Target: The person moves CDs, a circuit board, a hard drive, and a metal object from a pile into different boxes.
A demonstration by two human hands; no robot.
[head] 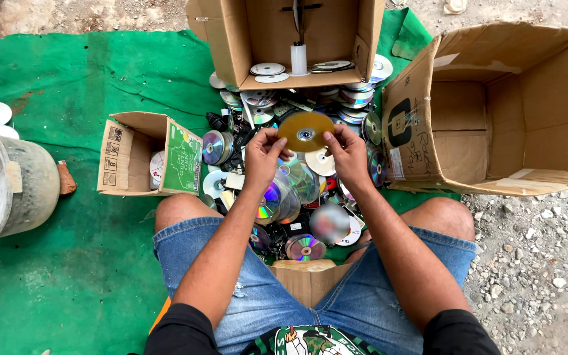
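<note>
**Gold disc, held over the sorting pile**

Item: one gold disc (306,131), thin and round, with a clear hub and a small centre hole. We take the disc pile (297,190) as our landmark for every place below.

Position: we hold the gold disc in the air above the far half of the pile, face toward us, tilted slightly.

Hands: our left hand (263,158) pinches the disc's left rim between thumb and fingertips; our right hand (348,152) does the same on the right rim. Both sets of fingers are narrowed onto the edge alone, with none across the face.

Handling, as we judge it: light and stiff, with a little flex; smooth and somewhat slippery; the face likely marks or scratches easily. The rim, or rim plus centre hole, looks the best place to grip, and little force should be needed.

Around the pile:
- Beyond it, an open cardboard box (297,43) lying on its side, with a few discs and a white spindle (298,59) inside.
- Right of it, a large cardboard box (494,105), its opening toward us.
- Left of it, a small carton (146,154) holding discs.
- Far left, a pale bucket (8,184).
- Beneath it, a green mat (87,263); gravel (534,276) lies to the right.
- Our knees in denim shorts (264,296) flank its near edge.
</note>
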